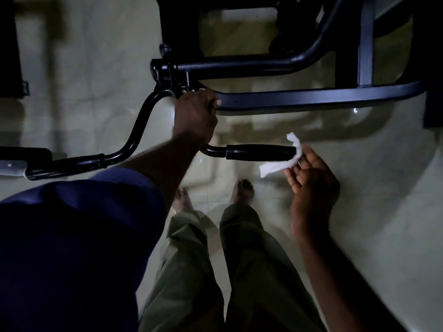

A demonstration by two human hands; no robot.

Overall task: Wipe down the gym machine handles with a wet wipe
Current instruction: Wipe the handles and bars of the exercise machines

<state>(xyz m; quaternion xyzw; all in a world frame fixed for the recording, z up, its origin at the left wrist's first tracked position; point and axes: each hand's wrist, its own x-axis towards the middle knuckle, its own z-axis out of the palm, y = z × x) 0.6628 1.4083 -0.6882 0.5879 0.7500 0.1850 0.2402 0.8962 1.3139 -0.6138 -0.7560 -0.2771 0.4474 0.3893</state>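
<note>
A black handlebar curves out from the gym machine, ending in a dark rubber grip (260,152) that points right. My left hand (195,116) grips the bar near its joint with the machine frame, fingers curled round the tube. My right hand (311,180) is just off the free end of the rubber grip and pinches a white wet wipe (281,161) between thumb and fingertips. The wipe drapes round the tip of the grip. A second grip (64,164) on the same bar runs to the left.
The machine's dark frame tubes (311,99) cross above the handle and rise at the upper right. Pale tiled floor (96,80) lies below. My legs in olive trousers (191,271) and bare feet stand under the handle. A dark post (9,44) stands at the far left.
</note>
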